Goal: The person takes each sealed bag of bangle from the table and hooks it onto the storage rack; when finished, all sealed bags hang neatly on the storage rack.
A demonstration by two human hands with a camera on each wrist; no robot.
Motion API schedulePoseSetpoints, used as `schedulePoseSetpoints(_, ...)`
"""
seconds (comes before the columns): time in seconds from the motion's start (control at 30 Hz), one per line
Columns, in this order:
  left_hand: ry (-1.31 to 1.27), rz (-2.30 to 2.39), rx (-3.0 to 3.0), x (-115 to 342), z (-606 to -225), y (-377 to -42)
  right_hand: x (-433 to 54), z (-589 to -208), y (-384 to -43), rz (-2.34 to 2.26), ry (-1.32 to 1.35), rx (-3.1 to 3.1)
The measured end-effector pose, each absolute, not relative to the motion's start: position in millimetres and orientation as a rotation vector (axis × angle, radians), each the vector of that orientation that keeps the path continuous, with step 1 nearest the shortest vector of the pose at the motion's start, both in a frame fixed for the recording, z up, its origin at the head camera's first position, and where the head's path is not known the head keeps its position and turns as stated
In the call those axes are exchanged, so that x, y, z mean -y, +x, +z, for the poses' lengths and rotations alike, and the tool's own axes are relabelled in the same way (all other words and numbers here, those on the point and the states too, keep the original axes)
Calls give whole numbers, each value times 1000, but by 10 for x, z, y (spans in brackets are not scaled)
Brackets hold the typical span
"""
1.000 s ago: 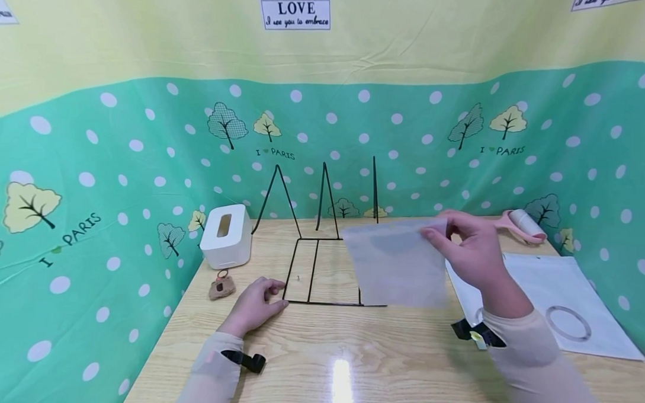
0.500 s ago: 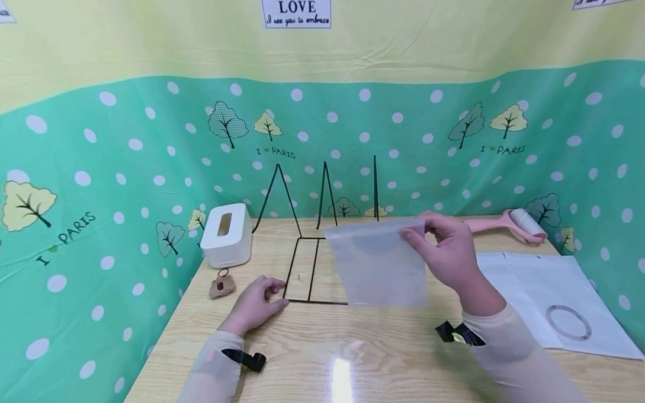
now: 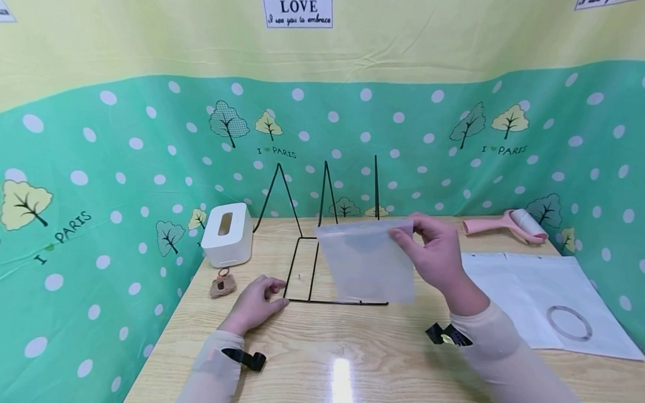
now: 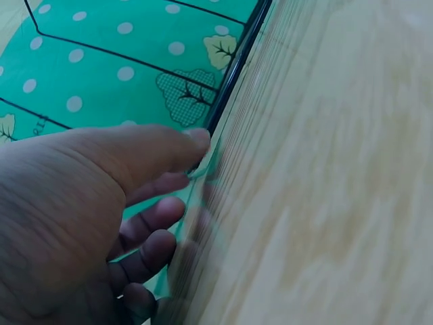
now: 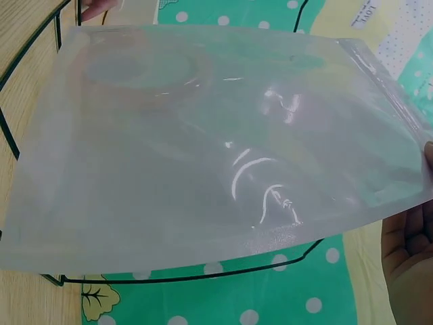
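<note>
My right hand (image 3: 433, 253) pinches the upper right corner of a frosted, see-through zip bag (image 3: 371, 262). The bag hangs flat in front of a black wire rack (image 3: 313, 269) and hides part of its base. In the right wrist view the bag (image 5: 176, 156) fills most of the picture, its zip strip along the right edge. Several upright wire dividers (image 3: 323, 192) rise from the back of the rack. At the rack's near left corner my left hand (image 3: 255, 306) has thumb and forefinger on the wire; the left wrist view shows the thumb (image 4: 176, 145) against the black rod (image 4: 233, 74).
A white tissue box (image 3: 227, 237) and a small brown keyring charm (image 3: 223, 286) stand left of the rack. To the right lie a white pouch (image 3: 522, 285) with a grey ring on it and a pink lint roller (image 3: 505, 224). A patterned cloth (image 3: 144, 118) encloses the table.
My right hand has carried the zip bag to the left, further over the rack, uncovering more of the white pouch and lint roller. My left hand has stayed at the rack's corner.
</note>
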State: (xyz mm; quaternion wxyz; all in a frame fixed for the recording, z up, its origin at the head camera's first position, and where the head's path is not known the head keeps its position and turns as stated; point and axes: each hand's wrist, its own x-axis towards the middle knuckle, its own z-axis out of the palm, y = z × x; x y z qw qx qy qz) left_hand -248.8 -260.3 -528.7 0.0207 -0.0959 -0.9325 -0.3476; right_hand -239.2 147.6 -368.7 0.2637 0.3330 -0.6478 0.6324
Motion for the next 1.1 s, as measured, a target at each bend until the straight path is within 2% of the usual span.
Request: schedulePoseSetpoints(1.1,-683,-1427,2593,2353,-5094,-2376,-1106,-3749,-2376,1697,854,1688)
